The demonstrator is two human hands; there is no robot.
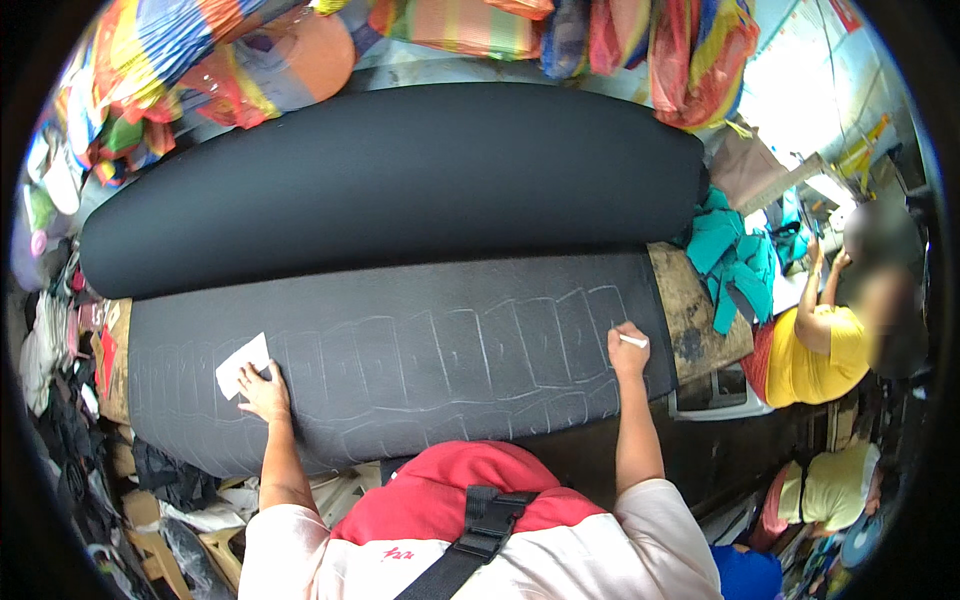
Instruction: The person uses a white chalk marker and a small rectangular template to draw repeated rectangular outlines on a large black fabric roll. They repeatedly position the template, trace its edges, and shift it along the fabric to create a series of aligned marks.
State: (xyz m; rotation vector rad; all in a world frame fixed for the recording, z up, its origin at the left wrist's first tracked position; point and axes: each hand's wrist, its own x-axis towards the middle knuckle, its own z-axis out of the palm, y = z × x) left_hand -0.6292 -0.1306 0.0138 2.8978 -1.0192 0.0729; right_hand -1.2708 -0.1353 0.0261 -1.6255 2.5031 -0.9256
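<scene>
Black fabric (330,300) lies across the table in front of me, covered with rows of white outlined panel shapes. Spread over a white card template (243,365) at the left, my left hand (262,392) rests with its fingers apart, touching the card. My right hand (627,347) is closed around a white chalk stick (633,341) at the right end of the drawn rows. The chalk's tip is too small to tell whether it touches the cloth.
A thick roll of black fabric (400,180) lies along the far side. Teal cloth pieces (730,250) hang over the bare wooden table end (700,310). A person in yellow (820,345) sits at the right, another (835,485) lower down. Colourful bags (470,25) hang beyond; dark scraps (170,470) crowd the left.
</scene>
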